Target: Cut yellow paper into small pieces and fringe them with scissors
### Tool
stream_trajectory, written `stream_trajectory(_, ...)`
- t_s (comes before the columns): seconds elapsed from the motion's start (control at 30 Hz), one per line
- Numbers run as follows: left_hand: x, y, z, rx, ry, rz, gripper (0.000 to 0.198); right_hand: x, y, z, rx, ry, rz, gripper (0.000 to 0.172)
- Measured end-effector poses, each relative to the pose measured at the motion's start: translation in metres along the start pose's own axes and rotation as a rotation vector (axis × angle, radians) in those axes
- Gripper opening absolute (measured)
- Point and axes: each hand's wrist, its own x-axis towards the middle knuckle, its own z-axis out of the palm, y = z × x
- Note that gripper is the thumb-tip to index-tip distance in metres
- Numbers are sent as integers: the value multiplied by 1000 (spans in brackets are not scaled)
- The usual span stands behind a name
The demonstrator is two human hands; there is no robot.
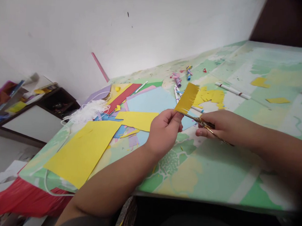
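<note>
My left hand (167, 127) pinches the lower end of a small yellow paper strip (186, 98), which stands up above the fingers. Fine cuts fringe the strip's right edge. My right hand (211, 125) is closed around the handles of a pair of scissors (204, 123). The scissor blades point left and reach the strip's lower end, close to my left fingers. Whether the blade tips are fully closed is hard to make out. Behind the strip lie cut yellow paper pieces (211, 95).
A large yellow sheet (84, 150), a light blue sheet (151, 101) and a tangle of white string (89, 111) lie left on the patterned tablecloth (213, 178). A marker (233, 90) and yellow scraps (277, 100) lie right. Small rolled paper pieces (177, 80) stand near the wall.
</note>
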Motion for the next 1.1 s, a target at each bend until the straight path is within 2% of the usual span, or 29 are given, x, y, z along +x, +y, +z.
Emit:
stream_trajectory(0.43, 4, 4, -2, 15, -27, -21, 19, 2, 0, -4, -39, -31, 70, 55)
stream_trajectory(0.63, 4, 3, -2, -48, -31, -26, 14, 1, -6, -10, -61, -47, 80, 48)
stream_trajectory(0.9, 5, 4, -3, -128, -62, -71, 13, -1, -8, -15, -82, -57, 101, 47)
stream_trajectory(1.1, 6, 1, -3, -267, -104, -117, 15, -3, -7, -15, -12, -43, 52, 42)
